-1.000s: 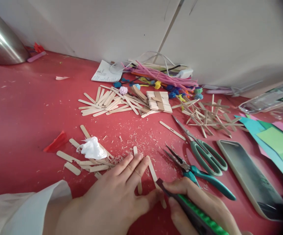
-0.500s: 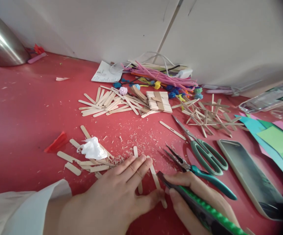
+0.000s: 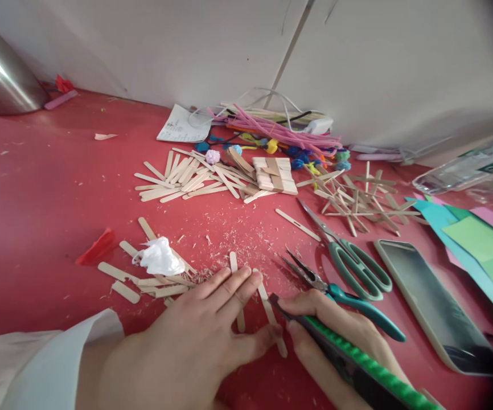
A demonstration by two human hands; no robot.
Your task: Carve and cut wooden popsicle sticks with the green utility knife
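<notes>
My left hand (image 3: 204,330) lies flat with its fingers stretched out. Its forefinger and thumb press a wooden craft stick (image 3: 267,313) against the red tabletop, and a second craft stick (image 3: 233,262) is partly hidden under the fingers. A green and black utility knife (image 3: 349,364) is gripped in my right hand (image 3: 336,336), its dark tip at the edge of the pressed stick. Beyond that hand are teal-handled pliers (image 3: 340,293) and green-handled scissors (image 3: 353,262). Left of my fingers, crumpled white material (image 3: 159,256) rests on cut stick pieces (image 3: 127,291).
A pile of craft sticks (image 3: 187,176), a bundled stack (image 3: 278,175) and crossed sticks (image 3: 357,199) lie farther back, before pink pipe cleaners (image 3: 272,128). At right are a phone case (image 3: 426,307) and coloured paper (image 3: 477,239). A metal cylinder (image 3: 7,68) stands far left.
The whole view has shifted slightly. My left hand stays on the craft stick, and the knife tip in my right hand is slightly nearer the stick's edge.
</notes>
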